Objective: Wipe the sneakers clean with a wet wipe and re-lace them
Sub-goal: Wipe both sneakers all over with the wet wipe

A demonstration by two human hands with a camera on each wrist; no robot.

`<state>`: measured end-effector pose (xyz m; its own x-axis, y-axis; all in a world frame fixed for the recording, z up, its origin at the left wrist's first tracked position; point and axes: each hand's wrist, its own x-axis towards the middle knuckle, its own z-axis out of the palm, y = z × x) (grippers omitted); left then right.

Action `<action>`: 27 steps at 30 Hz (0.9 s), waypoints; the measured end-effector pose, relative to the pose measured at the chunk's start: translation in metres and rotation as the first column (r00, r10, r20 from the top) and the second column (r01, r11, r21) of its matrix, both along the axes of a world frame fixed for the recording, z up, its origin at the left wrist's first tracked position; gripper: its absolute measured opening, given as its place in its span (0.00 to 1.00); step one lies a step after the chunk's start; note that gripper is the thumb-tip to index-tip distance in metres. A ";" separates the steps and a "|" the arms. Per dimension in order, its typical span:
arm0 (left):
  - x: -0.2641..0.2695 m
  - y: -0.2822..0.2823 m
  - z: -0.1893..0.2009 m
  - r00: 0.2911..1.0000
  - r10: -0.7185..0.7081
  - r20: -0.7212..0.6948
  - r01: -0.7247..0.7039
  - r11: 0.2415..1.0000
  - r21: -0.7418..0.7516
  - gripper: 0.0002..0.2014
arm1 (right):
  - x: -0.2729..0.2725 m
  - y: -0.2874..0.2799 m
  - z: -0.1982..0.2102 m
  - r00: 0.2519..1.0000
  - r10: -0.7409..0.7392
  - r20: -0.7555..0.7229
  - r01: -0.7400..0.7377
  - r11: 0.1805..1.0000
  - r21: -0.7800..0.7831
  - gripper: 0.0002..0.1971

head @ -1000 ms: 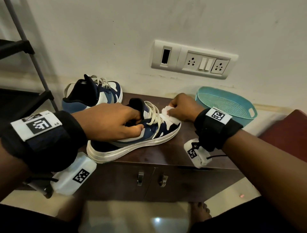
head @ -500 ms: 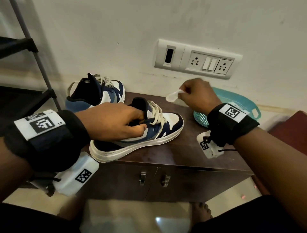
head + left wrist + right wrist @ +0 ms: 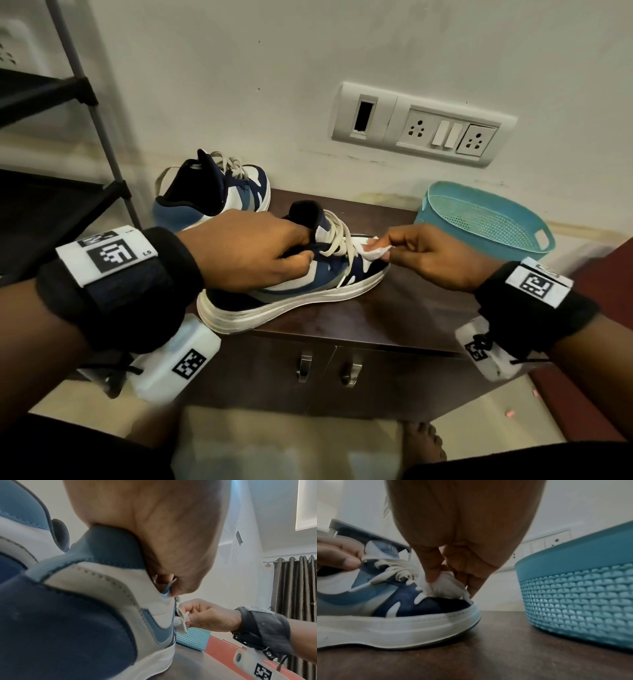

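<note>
A navy, blue and white sneaker [image 3: 294, 291] [image 3: 385, 608] with cream laces lies on the dark wooden cabinet top [image 3: 394, 318], toe pointing right. My left hand [image 3: 253, 250] grips its collar beside the tongue, fingers curled over the edge. My right hand [image 3: 421, 253] pinches a crumpled white wet wipe [image 3: 375, 251] [image 3: 443, 586] and holds it against the white toe area, just past the laces. The second sneaker [image 3: 219, 195] stands behind, near the wall, its laces threaded.
A teal perforated plastic basket [image 3: 486, 219] [image 3: 576, 588] sits at the cabinet's right, close to the shoe's toe. A black metal rack [image 3: 61, 144] stands at the left. A switch and socket panel [image 3: 421, 125] is on the wall. Below are cabinet doors with metal handles [image 3: 305, 366].
My right hand, which had lifted the wipe up toward the basket half a second ago, has come back down onto the sneaker's toe. The left hand kept its grip on the collar.
</note>
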<state>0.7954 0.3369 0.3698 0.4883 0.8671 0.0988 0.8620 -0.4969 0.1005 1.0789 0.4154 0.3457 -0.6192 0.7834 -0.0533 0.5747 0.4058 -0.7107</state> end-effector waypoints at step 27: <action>-0.007 0.011 0.000 0.977 0.098 0.189 -0.070 0.987 -0.147 0.27 | -0.010 -0.017 -0.030 0.992 -0.095 0.085 0.065 0.950 0.305 0.21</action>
<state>0.7888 0.3478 0.3701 0.3966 0.9160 0.0607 0.8568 -0.3930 0.3338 1.0692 0.3983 0.3154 -0.5573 0.8192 0.1354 0.6746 0.5418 -0.5013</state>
